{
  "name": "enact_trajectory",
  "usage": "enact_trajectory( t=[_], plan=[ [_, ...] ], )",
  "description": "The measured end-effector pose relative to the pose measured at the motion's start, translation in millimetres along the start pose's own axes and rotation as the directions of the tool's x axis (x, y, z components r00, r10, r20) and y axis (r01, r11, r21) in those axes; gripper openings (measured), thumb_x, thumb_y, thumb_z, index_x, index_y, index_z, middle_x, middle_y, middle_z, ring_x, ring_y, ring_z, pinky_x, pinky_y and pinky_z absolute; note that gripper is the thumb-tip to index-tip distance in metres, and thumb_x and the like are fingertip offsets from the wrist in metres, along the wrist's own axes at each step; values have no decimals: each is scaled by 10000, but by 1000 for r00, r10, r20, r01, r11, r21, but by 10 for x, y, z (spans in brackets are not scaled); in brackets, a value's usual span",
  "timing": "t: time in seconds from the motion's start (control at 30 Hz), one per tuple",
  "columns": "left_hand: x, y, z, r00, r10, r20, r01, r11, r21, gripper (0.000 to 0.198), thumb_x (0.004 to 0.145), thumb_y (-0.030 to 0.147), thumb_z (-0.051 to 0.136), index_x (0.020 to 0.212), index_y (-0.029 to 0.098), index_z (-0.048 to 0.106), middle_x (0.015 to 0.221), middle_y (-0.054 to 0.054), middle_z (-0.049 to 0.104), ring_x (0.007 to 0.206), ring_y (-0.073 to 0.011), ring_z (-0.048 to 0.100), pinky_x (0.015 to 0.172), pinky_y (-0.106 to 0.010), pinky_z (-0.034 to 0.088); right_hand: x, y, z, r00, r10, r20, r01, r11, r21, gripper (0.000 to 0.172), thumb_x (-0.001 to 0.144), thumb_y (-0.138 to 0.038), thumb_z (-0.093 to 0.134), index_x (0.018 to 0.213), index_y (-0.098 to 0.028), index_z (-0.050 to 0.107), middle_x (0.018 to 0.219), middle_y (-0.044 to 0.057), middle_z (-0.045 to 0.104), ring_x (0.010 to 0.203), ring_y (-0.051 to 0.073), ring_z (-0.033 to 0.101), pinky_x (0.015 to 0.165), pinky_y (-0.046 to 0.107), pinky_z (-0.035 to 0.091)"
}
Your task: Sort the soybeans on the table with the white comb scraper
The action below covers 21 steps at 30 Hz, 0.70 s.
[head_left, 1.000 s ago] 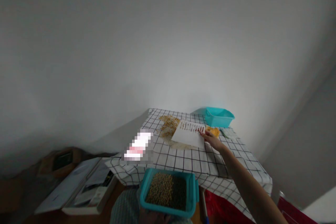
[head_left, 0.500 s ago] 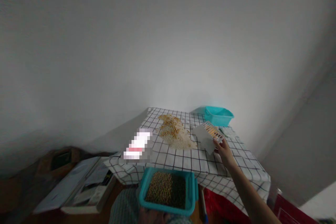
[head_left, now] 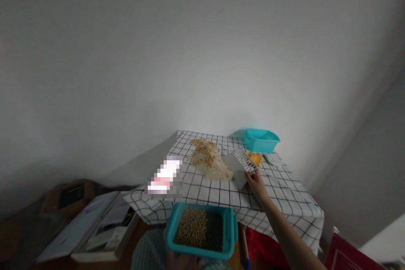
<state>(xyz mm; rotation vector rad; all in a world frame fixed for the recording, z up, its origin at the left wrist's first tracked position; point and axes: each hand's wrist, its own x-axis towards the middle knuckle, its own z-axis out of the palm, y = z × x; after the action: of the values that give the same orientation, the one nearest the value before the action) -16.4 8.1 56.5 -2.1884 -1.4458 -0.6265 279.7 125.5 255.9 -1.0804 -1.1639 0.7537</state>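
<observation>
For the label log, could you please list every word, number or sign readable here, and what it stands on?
No text can be read.
Pixelated patch on the checked tablecloth: blurred out.
Papers at lower left: print too small and blurred.
White slotted scoop in the right hand: no marking shows.
Teal tray of beans and far teal tub: no label shows.
</observation>
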Motion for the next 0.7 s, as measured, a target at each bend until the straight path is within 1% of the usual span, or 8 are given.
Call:
enact_trajectory(
  t=[0.07, 0.13, 0.3, 0.37, 0.43, 0.53, 0.63, 0.7],
  plan=[
    [6, -27, 28, 1000, -15, -10, 14, 1000, -19, 438, 705, 640, 516, 1136, 610, 443, 1074, 87, 677, 940, -274, 647, 828, -616, 461, 17, 4, 84, 1000, -1, 11, 1, 1000, -6, 517, 752, -442, 647, 1193, -218, 497, 1077, 83, 671, 1021, 258, 628, 822, 405, 539],
    [16, -43, 53, 999, -37, -18, 37, 999, -38, 455, 721, 670, 459, 1168, 592, 428, 1048, 76, 686, 948, -276, 645, 848, -605, 466, 29, -4, 157, 1000, 7, 25, -6, 1000, -25, 492, 776, -441, 619, 1199, -227, 489, 1035, 76, 679, 974, 254, 644, 771, 387, 553],
    [33, -30, 63, 997, -58, -42, 57, 998, -30, 471, 701, 671, 487, 1162, 595, 433, 1092, 95, 667, 932, -264, 651, 866, -583, 471, 53, -94, 306, 998, -45, 43, 49, 994, -99, 501, 817, -440, 559, 1256, -227, 446, 944, 59, 680, 852, 232, 659, 654, 344, 558],
    [38, -20, 54, 997, -52, -55, 50, 998, -24, 481, 686, 671, 506, 1156, 590, 447, 1106, 93, 661, 918, -262, 655, 827, -568, 490, 62, -141, 357, 996, -76, 40, 81, 986, -148, 507, 823, -440, 550, 1262, -209, 444, 935, 60, 675, 768, 209, 653, 612, 324, 549],
    [42, -16, 51, 997, -47, -64, 45, 998, -33, 461, 654, 693, 523, 1100, 578, 509, 1077, 94, 673, 900, -264, 659, 754, -547, 513, 63, -184, 405, 994, -105, 39, 111, 975, -193, 499, 834, -445, 535, 1259, -199, 446, 918, 57, 670, 696, 188, 633, 574, 304, 534],
    [41, -14, 53, 995, -56, -80, 52, 997, -49, 412, 649, 691, 530, 1038, 561, 563, 1064, 95, 675, 893, -260, 661, 754, -534, 517, 46, -234, 462, 986, -158, 53, 166, 957, -239, 460, 854, -451, 513, 1236, -201, 458, 884, 51, 664, 660, 182, 611, 572, 301, 524],
    [36, -8, 48, 994, -80, -74, 77, 996, -45, 445, 667, 678, 524, 1099, 573, 513, 1062, 86, 676, 882, -260, 663, 823, -558, 495, 9, -276, 480, 978, -198, 69, 210, 940, -268, 428, 858, -468, 510, 1191, -200, 485, 858, 54, 665, 657, 192, 610, 598, 319, 526],
    [32, -3, 42, 994, -89, -63, 86, 995, -44, 465, 664, 695, 511, 1115, 582, 492, 1056, 88, 679, 884, -258, 662, 827, -562, 491, -15, -309, 459, 976, -202, 80, 216, 939, -269, 433, 857, -483, 511, 1181, -196, 493, 869, 64, 670, 662, 197, 616, 602, 325, 527]
  ],
)
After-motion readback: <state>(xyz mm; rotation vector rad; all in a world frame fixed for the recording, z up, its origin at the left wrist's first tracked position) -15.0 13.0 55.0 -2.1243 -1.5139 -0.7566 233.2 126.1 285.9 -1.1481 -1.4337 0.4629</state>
